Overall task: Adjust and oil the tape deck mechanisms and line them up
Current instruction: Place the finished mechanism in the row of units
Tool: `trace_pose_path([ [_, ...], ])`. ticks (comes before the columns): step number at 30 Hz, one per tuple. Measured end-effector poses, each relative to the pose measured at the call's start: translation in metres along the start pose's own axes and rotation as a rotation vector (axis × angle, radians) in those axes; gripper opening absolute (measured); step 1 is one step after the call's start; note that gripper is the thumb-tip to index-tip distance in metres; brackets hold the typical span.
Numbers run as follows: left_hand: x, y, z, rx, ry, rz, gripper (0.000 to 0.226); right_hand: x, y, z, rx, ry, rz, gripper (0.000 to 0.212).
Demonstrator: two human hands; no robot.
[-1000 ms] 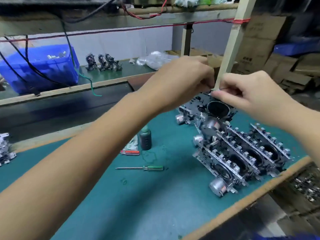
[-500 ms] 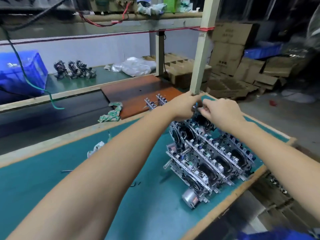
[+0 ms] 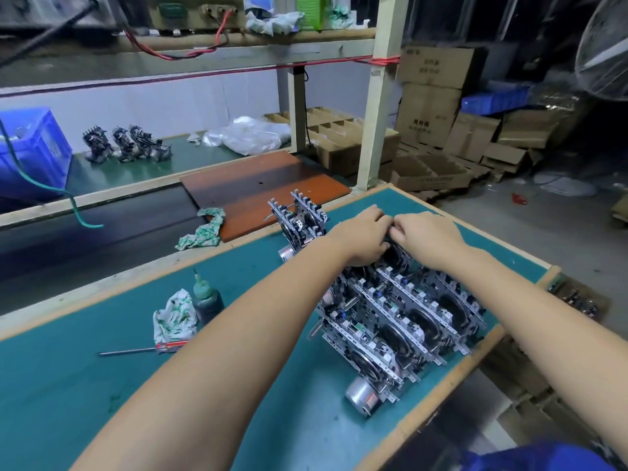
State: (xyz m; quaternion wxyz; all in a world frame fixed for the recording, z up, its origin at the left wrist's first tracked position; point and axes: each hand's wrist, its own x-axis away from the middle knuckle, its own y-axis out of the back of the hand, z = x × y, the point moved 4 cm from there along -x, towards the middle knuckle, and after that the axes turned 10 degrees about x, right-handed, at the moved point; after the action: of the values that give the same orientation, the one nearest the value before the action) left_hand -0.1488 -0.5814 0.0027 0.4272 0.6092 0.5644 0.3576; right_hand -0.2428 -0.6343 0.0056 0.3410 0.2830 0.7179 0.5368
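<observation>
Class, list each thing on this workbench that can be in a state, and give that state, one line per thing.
left hand: gripping a mechanism at the row's far end
right hand: gripping the same mechanism
tape deck mechanisms: standing on edge, in a row
oil bottle: upright
screwdriver: lying flat, untouched
rag: crumpled beside the bottle

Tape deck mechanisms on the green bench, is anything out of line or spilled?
Two mechanisms stand apart at the far edge, away from the packed row both hands work on. The oil bottle stands upright, with no spill visible.
</observation>
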Motion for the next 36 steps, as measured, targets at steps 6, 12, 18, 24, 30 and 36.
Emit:
trace_pose_path([
  [6, -0.006, -0.002, -0.006, -0.007, 0.006, 0.000, 0.040, 0.001, 0.001, -0.005, 0.006, -0.050, -0.054, 0.031],
  [12, -0.005, -0.004, -0.006, -0.136, 0.069, -0.088, 0.035, -0.001, -0.003, 0.000, -0.096, -0.027, -0.013, 0.035],
  [18, -0.001, -0.008, -0.003, -0.177, 0.037, -0.095, 0.038, 0.009, 0.000, 0.006, -0.022, -0.058, -0.068, 0.028],
  [24, 0.030, 0.027, -0.020, -0.234, -0.009, -0.253, 0.033, 0.020, 0.049, 0.024, 0.168, 0.012, -0.187, 0.031],
  [30, 0.176, 0.074, -0.005, -0.337, 0.141, -0.586, 0.020, 0.084, 0.109, 0.122, -0.151, 0.303, -0.274, 0.022],
  [36, 0.370, 0.045, 0.057, -0.108, 0.655, -0.575, 0.021, 0.175, 0.095, 0.262, -0.602, 0.689, -0.067, 0.027],
])
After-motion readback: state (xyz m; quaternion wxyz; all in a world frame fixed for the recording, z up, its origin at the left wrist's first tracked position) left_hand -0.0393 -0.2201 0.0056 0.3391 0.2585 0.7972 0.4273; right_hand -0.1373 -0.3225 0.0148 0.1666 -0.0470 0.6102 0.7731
